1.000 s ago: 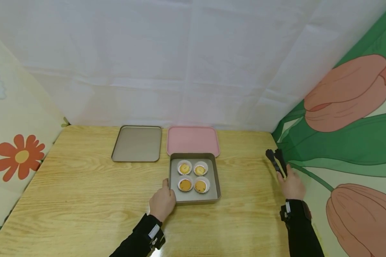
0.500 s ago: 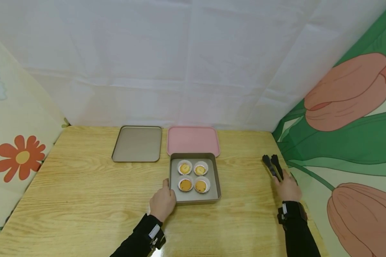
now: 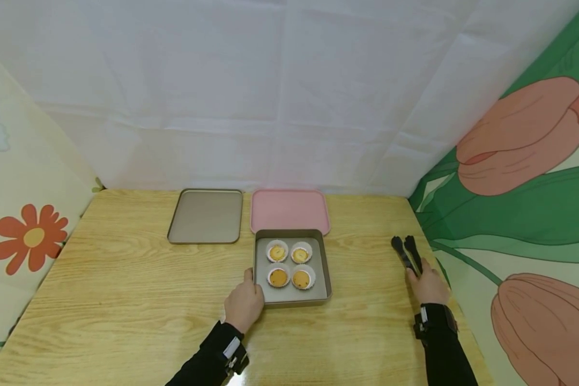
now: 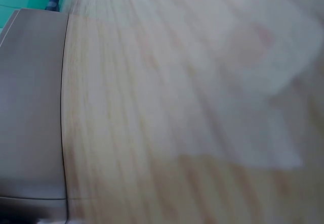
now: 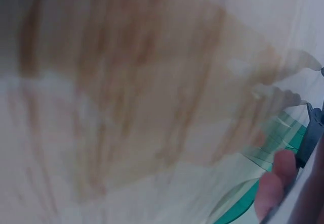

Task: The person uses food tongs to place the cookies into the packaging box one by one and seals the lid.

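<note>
A deep grey-gold square baking pan (image 3: 322, 268) sits mid-table, holding several small yellow cakes (image 3: 278, 277) in white paper cups. My left hand (image 3: 243, 306) grips the pan at its left wall, near the front corner; in the left wrist view the pan's outer side (image 4: 33, 107) shows, but no left fingers. Off to the right, my right hand (image 3: 430, 287) holds black tongs (image 3: 413, 251), their two tips apart and pointing away from me. Between the tips is nothing. In the right wrist view, fingertips (image 5: 284, 166) curl at the dark tongs (image 5: 310, 138).
Behind the pan lies a flat pink tray (image 3: 289, 210), its front edge overlapped by the pan. A flat grey-gold tray (image 3: 207, 217) lies beside it to the left. A white cloth (image 3: 212, 96) backs the wooden table (image 3: 125, 300), and a flower-printed sheet (image 3: 526, 214) stands at the right.
My right hand has moved slightly left and toward me with the tongs. My left hand, the pan and the cakes stay where they were.
</note>
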`<state>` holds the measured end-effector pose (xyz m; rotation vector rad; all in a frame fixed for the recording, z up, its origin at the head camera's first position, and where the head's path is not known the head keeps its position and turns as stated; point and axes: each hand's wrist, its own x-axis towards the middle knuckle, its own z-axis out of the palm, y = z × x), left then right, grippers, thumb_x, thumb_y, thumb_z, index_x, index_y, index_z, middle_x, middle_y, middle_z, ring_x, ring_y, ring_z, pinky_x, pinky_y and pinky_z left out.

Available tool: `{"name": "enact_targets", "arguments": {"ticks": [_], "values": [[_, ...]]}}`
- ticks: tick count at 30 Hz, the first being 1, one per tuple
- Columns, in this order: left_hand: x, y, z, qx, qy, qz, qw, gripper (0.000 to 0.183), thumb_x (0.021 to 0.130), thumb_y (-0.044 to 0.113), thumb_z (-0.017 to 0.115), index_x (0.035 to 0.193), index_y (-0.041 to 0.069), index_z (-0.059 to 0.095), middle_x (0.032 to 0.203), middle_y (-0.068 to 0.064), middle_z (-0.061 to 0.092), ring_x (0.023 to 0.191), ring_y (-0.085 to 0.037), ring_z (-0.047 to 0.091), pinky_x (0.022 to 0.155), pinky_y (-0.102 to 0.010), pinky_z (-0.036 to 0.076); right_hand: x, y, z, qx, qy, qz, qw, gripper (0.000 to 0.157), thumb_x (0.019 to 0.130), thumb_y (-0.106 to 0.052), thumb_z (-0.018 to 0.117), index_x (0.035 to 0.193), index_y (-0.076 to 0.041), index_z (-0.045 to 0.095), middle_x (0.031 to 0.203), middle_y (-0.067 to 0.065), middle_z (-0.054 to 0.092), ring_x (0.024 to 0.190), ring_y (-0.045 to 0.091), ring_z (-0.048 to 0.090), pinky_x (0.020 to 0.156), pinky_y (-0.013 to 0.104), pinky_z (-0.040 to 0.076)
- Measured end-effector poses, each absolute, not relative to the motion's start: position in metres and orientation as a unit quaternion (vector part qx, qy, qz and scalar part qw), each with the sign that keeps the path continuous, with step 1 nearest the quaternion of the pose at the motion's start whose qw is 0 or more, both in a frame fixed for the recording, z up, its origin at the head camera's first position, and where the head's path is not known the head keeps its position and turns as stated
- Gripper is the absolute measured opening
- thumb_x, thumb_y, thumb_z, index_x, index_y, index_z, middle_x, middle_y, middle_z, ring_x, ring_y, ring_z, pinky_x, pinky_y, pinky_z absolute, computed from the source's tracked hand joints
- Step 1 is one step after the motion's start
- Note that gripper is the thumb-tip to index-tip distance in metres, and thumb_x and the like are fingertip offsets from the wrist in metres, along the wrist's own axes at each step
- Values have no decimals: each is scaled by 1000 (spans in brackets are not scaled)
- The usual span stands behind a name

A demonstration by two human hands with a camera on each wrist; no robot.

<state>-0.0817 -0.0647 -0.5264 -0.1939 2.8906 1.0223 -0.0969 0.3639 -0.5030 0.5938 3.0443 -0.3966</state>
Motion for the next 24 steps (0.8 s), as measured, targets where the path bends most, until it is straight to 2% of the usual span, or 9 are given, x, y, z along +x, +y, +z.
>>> {"name": "enact_targets", "arguments": {"ticks": [15, 24], "values": [[-81, -64, -525, -66, 941, 331, 37, 46, 89, 17, 37, 131, 0, 43, 73, -19, 66, 52, -24, 57, 41, -35, 33, -95, 361, -501, 184, 974, -130, 22, 61, 94, -35, 45, 140, 2, 30, 113, 37, 49, 91, 52, 54, 72, 57, 43], [-81, -64, -524, -65, 939, 334, 41, 45, 90, 17, 38, 131, -1, 42, 72, -18, 66, 52, -23, 57, 40, -34, 32, -94, 360, -503, 181, 976, -123, 6, 59, 93, -32, 50, 138, 3, 33, 109, 36, 52, 87, 50, 56, 70, 56, 43]]}}
